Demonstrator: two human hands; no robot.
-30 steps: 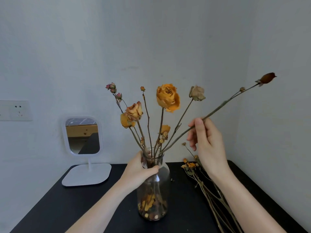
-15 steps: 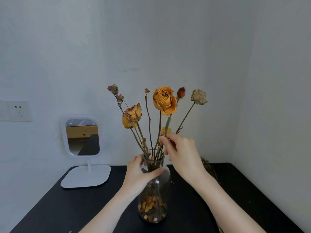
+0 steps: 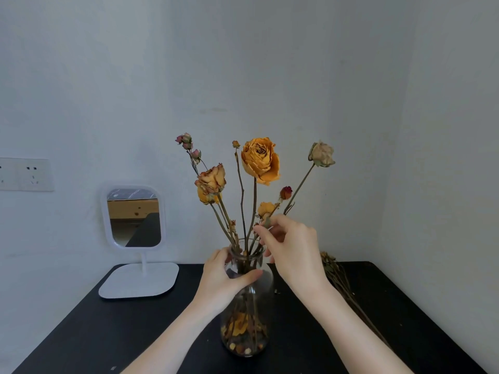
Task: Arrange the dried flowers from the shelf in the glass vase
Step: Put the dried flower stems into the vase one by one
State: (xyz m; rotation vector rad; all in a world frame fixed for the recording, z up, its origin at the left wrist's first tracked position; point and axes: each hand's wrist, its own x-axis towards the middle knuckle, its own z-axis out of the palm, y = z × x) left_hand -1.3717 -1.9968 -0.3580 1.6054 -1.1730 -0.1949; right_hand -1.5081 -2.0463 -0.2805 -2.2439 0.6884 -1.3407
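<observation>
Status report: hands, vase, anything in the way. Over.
Left hand grips glass vase at the neck. Right hand pinches red bud stem above the mouth. Loose dried stems lie on table, right of vase.

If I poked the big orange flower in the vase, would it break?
Probably, yes. The big orange flower has dry, crinkled petals, and loose bits already lie at the bottom of the glass vase, so it would likely crumble. Its thin stem looks woody, so it might snap rather than bend. It is probably very light.
</observation>
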